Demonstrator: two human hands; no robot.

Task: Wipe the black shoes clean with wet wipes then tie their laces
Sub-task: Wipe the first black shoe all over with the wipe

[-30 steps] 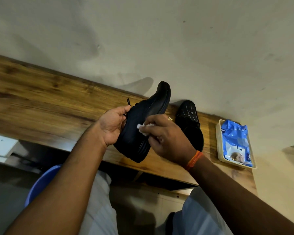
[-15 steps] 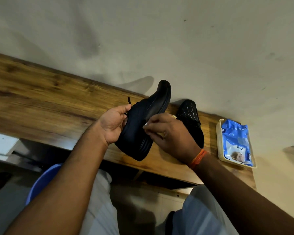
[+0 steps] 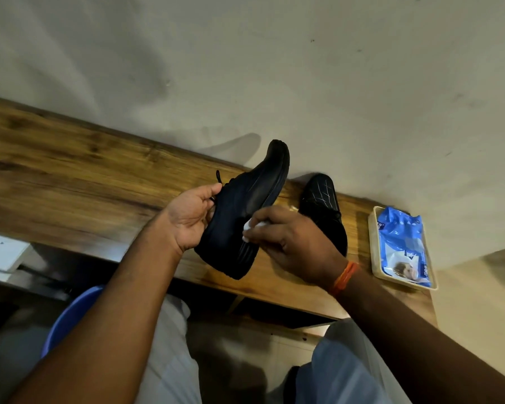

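Note:
My left hand grips a black shoe by its laced top and holds it tilted above the wooden shelf, toe pointing up toward the wall. My right hand pinches a crumpled white wet wipe and presses it against the shoe's side near the sole. The second black shoe stands on the shelf just behind my right hand, partly hidden by it. A loose lace end sticks up beside my left thumb.
A blue pack of wet wipes lies in a cream tray at the shelf's right end. A plain wall rises right behind the shelf. A blue plastic seat shows under my left arm, and my knees are below.
My right hand has slid down the shoe's side toward the heel, and the white wipe shows again at my fingertips. The shoe and my left hand have barely moved.

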